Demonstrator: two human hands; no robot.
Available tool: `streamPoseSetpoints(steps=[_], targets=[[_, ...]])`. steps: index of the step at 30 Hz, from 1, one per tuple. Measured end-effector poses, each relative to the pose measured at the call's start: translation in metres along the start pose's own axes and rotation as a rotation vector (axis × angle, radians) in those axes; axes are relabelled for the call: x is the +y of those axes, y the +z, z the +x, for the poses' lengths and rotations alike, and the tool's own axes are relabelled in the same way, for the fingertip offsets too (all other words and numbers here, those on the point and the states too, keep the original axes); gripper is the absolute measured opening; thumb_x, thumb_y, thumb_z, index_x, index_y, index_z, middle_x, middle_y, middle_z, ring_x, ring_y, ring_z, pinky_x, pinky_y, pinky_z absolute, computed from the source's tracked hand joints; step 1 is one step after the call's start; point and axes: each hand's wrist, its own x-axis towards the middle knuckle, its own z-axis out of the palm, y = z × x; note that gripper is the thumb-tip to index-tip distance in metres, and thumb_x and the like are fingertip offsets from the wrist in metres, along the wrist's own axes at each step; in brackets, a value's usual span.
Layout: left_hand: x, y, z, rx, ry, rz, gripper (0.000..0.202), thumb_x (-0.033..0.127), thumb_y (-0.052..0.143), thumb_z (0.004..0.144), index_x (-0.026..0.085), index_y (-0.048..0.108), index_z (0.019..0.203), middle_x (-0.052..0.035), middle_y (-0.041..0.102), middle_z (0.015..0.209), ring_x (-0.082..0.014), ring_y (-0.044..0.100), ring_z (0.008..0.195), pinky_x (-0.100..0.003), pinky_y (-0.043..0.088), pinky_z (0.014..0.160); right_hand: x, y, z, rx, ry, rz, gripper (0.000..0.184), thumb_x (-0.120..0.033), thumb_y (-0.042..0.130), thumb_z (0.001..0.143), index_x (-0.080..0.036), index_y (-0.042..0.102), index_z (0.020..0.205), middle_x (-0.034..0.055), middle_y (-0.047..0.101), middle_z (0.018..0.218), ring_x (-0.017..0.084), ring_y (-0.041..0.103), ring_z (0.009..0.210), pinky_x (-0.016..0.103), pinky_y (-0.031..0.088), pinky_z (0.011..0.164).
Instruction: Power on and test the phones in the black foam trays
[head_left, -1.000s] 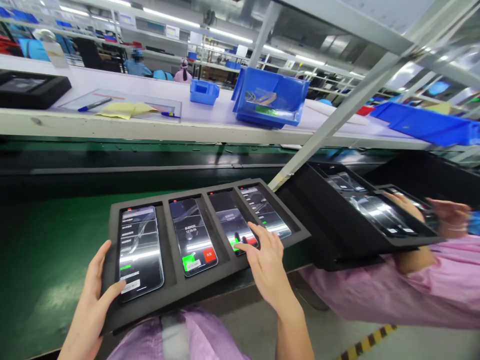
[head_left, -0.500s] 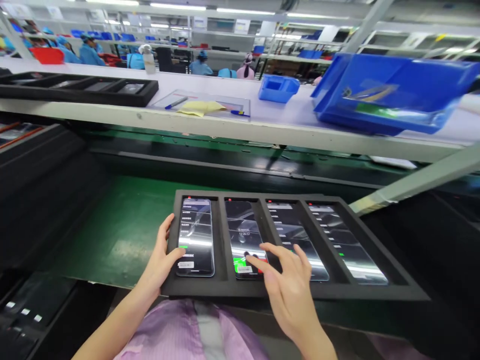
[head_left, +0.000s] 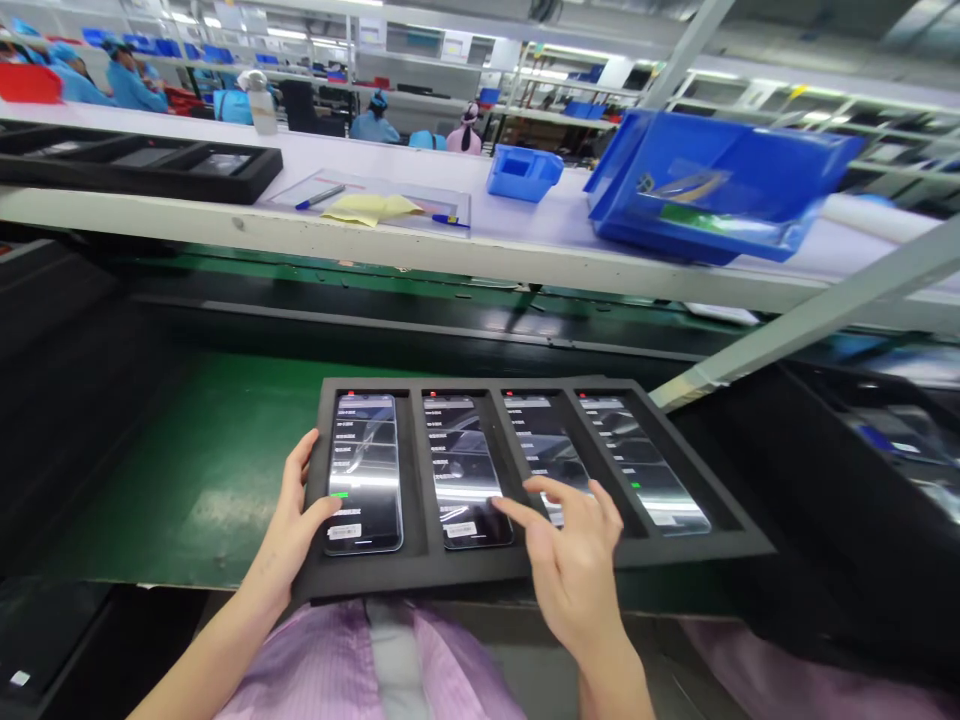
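Note:
A black foam tray (head_left: 367, 578) rests at the green bench's front edge, with several smartphones in separate slots. My left hand (head_left: 289, 520) grips the tray's left side, its thumb over the lower left of the leftmost phone (head_left: 367, 460). That phone shows a text list with a green bar. Over the second phone (head_left: 465, 460), my right hand (head_left: 574, 550) is open, index fingertip at the screen's lower right; its other fingers partly cover the third phone (head_left: 544, 440). The second phone shows a list and has a white label near the bottom. On the rightmost phone (head_left: 637, 460) a green mark is lit.
A white shelf (head_left: 525, 240) runs behind the bench, bearing a large blue bin (head_left: 705, 190), a small blue bin (head_left: 525, 173), yellow paper (head_left: 371, 209), pens and another black tray (head_left: 255, 180). A slanted metal post (head_left: 810, 330) stands at the right. People in blue sit farther back.
The second phone's screen went from a time display with green and red buttons to a text list. My right index finger stays over that phone. The view has shifted slightly.

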Motion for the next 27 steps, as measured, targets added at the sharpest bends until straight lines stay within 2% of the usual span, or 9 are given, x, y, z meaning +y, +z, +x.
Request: streamPoseSetpoints(steps=[2, 4, 7, 10, 14, 17, 22, 27], targets=[[-0.001, 0.001, 0.001, 0.013, 0.01, -0.018, 0.071, 0.027, 0.057, 0.066, 0.028, 0.032, 0.133, -0.0034, 0.041, 0.135, -0.0244, 0.037, 0.126, -0.037, 0.028, 0.106, 0.012, -0.004, -0.005, 0.103, 0.083, -0.059, 0.036, -0.019, 0.031, 0.089, -0.024, 0.067, 0.094, 0.004, 0.051, 0.096, 0.015, 0.047, 0.085, 0.044, 0.022, 0.1], [-0.002, 0.001, 0.001, 0.028, 0.012, -0.022, 0.069, 0.027, 0.058, 0.066, 0.029, 0.035, 0.131, -0.003, 0.043, 0.133, -0.0242, 0.039, 0.124, -0.037, 0.027, 0.107, 0.022, -0.007, -0.01, 0.142, 0.165, -0.129, 0.038, -0.021, 0.03, 0.09, -0.023, 0.068, 0.088, 0.0046, 0.052, 0.092, 0.016, 0.046, 0.081, 0.045, 0.025, 0.097], [-0.005, 0.001, 0.003, 0.047, 0.013, -0.021, 0.068, 0.029, 0.059, 0.066, 0.03, 0.037, 0.131, -0.0025, 0.044, 0.132, -0.0245, 0.04, 0.123, -0.037, 0.026, 0.108, 0.029, -0.008, -0.014, 0.081, 0.255, -0.206, 0.04, -0.024, 0.029, 0.09, -0.023, 0.069, 0.083, 0.0059, 0.053, 0.095, 0.018, 0.047, 0.088, 0.047, 0.026, 0.095], [-0.006, 0.001, 0.005, 0.052, 0.029, -0.009, 0.069, 0.03, 0.06, 0.066, 0.029, 0.036, 0.131, -0.0024, 0.042, 0.134, -0.0248, 0.039, 0.124, -0.037, 0.022, 0.11, 0.035, -0.009, -0.017, 0.047, 0.278, -0.213, 0.04, -0.025, 0.03, 0.09, -0.025, 0.069, 0.085, 0.0058, 0.054, 0.101, 0.019, 0.048, 0.091, 0.047, 0.024, 0.095], [-0.007, 0.001, 0.007, 0.058, 0.042, 0.017, 0.071, 0.032, 0.059, 0.065, 0.027, 0.035, 0.131, -0.0035, 0.04, 0.137, -0.0268, 0.035, 0.127, -0.04, 0.018, 0.112, 0.049, -0.018, -0.022, 0.221, 0.435, -0.261, 0.046, -0.03, 0.027, 0.09, -0.022, 0.071, 0.081, 0.0081, 0.055, 0.099, 0.02, 0.048, 0.086, 0.047, 0.026, 0.094], [-0.007, 0.003, 0.008, 0.075, 0.074, 0.054, 0.074, 0.033, 0.058, 0.063, 0.024, 0.034, 0.132, -0.006, 0.038, 0.138, -0.0287, 0.032, 0.129, -0.043, 0.017, 0.112, 0.063, -0.025, -0.027, 0.273, 0.582, -0.306, 0.049, -0.033, 0.026, 0.089, -0.021, 0.072, 0.078, 0.0099, 0.056, 0.097, 0.022, 0.046, 0.086, 0.047, 0.028, 0.091], [-0.008, 0.006, 0.011, 0.115, 0.139, 0.119, 0.079, 0.038, 0.056, 0.059, 0.019, 0.034, 0.132, -0.0119, 0.038, 0.138, -0.0321, 0.032, 0.129, -0.049, 0.02, 0.109, 0.082, -0.027, -0.031, 0.252, 0.716, -0.317, 0.049, -0.036, 0.025, 0.086, -0.023, 0.072, 0.082, 0.0103, 0.056, 0.099, 0.024, 0.045, 0.089, 0.047, 0.026, 0.093], [-0.007, 0.004, 0.011, 0.094, 0.102, 0.114, 0.079, 0.038, 0.057, 0.059, 0.023, 0.033, 0.133, -0.009, 0.04, 0.136, -0.0338, 0.033, 0.128, -0.051, 0.019, 0.109, 0.09, -0.027, -0.03, 0.148, 0.777, -0.299, 0.049, -0.036, 0.025, 0.084, -0.024, 0.072, 0.084, 0.0117, 0.053, 0.107, 0.027, 0.043, 0.099, 0.048, 0.024, 0.094]])
